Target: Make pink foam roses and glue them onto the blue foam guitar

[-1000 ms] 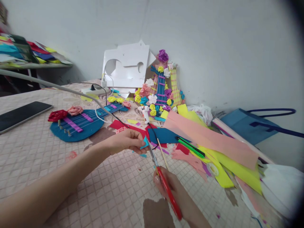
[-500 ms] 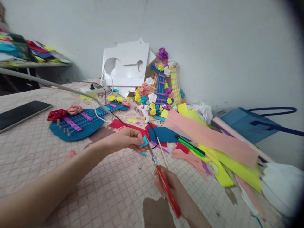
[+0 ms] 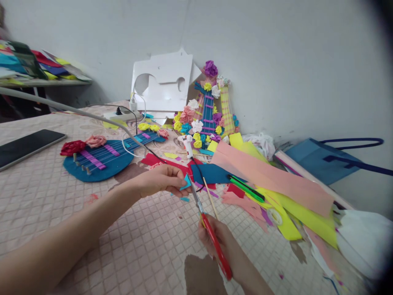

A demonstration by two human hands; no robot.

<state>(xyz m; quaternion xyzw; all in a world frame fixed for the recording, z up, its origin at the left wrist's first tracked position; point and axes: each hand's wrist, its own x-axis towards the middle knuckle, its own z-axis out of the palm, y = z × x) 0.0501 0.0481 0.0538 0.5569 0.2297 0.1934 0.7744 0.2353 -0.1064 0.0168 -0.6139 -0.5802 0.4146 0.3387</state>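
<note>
**Scissors (image 3: 212, 234) at a turquoise scrap (image 3: 186, 183)**

The person's left hand (image 3: 167, 180) pinches the small turquoise scrap between thumb and fingers, above the grid-patterned tablecloth (image 3: 147, 241); its visible part is flat and pointed. The right hand (image 3: 229, 245) curls around the long red-handled scissors, whose narrow silver blades slant up to the scrap's right edge; contact is unclear.

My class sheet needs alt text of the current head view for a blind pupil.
The left hand pinches a small light-blue piece by the tip of red-handled scissors in the right hand. Beyond, to the left, lies a blue guitar-shaped craft.
</note>
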